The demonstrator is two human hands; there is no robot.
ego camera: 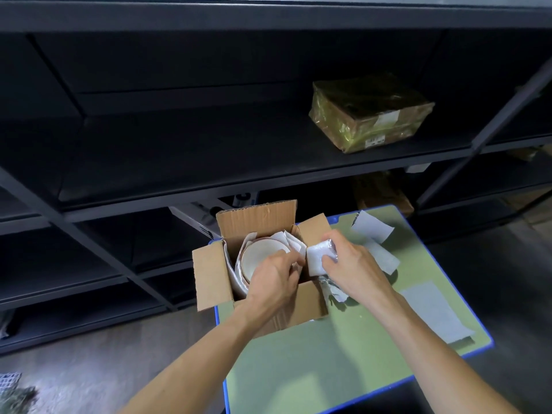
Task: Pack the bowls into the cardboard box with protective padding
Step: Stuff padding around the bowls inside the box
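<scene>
Found cardboard box (pixel 212 276) open on green table (pixel 343 354), flaps out. Noted white, brown-rimmed bowl (pixel 257 258) seated inside, ringed by foam lining (pixel 288 239). Observed left hand (pixel 274 279) over bowl's right edge, fingers curled, apparently pinching lining. Observed right hand (pixel 355 267) just beside box's right wall, thumb and fingers closed round folded foam pad (pixel 318 259). Recommend holding lining clear, then pressing pad into gap between bowl and wall, snug, without tilting bowl. Noted spare foam sheets (pixel 430 312) near, right of box.
</scene>
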